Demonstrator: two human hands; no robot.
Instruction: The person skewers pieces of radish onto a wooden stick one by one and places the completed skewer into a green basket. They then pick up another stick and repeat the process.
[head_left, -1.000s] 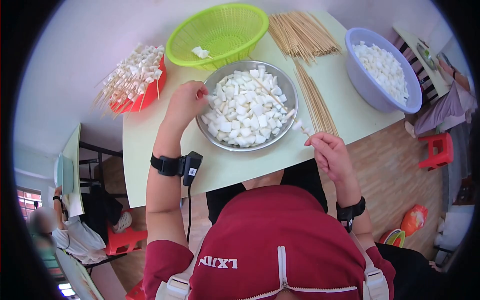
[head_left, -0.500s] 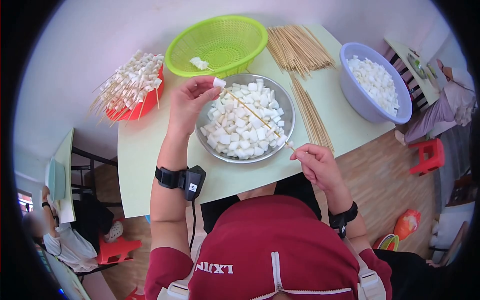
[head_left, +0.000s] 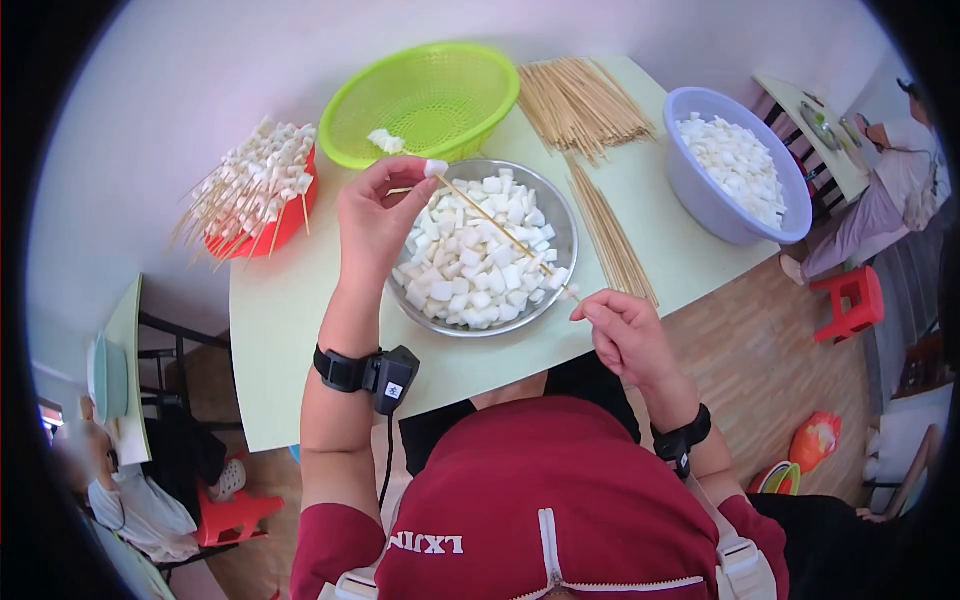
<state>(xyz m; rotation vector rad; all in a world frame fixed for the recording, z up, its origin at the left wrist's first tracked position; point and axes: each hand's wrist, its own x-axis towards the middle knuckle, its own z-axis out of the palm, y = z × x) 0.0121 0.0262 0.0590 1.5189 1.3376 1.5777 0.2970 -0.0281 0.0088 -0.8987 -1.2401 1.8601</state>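
Observation:
Between thumb and fingers, my left hand [head_left: 378, 210] pinches a white cube [head_left: 436, 168] at the upper end of a thin wooden stick [head_left: 490, 218]. My right hand [head_left: 630, 335] grips the stick's lower end, its fingers closed. The stick slants above a steel bowl [head_left: 571, 225] heaped with white cubes [head_left: 478, 255]. Near the lower end of the stick a small white piece [head_left: 569, 292] shows, close to my right fingertips. Just right of the bowl lies a narrow row of bare sticks [head_left: 612, 232].
A green basket [head_left: 420, 95] holding a white piece, a pile of sticks [head_left: 585, 102], a purple basin [head_left: 730, 190] of white cubes and a red container [head_left: 285, 225] with loaded skewers surround the bowl. People sit at side tables, left and right.
The view has shifted slightly, so the table and containers appear lower and a little further left. Both hands keep their hold on the cube and stick.

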